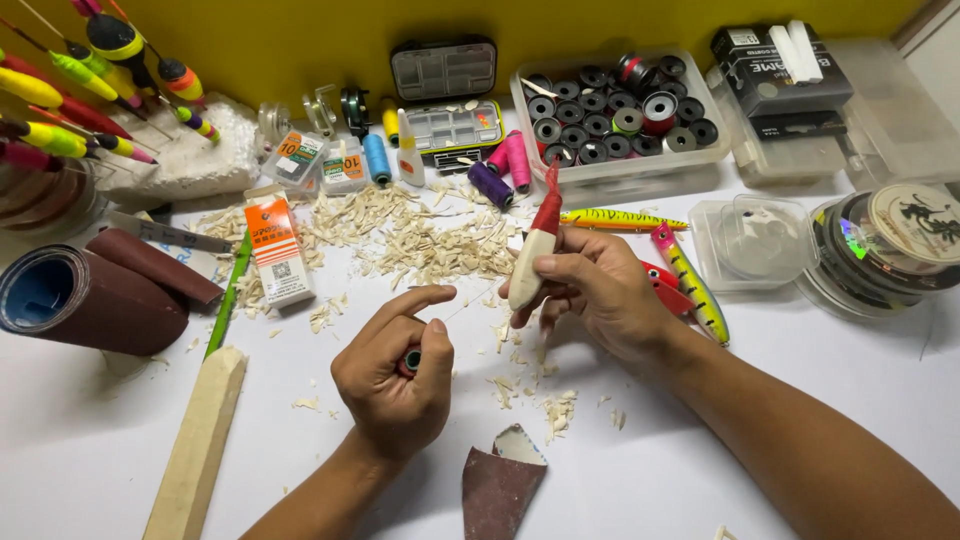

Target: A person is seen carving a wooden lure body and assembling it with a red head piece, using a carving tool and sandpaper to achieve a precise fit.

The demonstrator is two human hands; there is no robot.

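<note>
My right hand (590,290) grips a carved wooden fishing float body (530,262), pale wood below with a red upper part and a red tip, held upright over the white table (700,440). My left hand (395,375) is closed around a small spool (411,360), with a thin thread running toward the float. Wood shavings (420,240) lie scattered behind and between the hands.
A piece of sandpaper (500,480) lies near the front edge. A wooden stick (200,440) and sandpaper rolls (80,300) lie to the left. Painted lures (690,280) lie at right, next to a clear box of spools (615,120), tackle boxes (445,70) and line spools (880,250).
</note>
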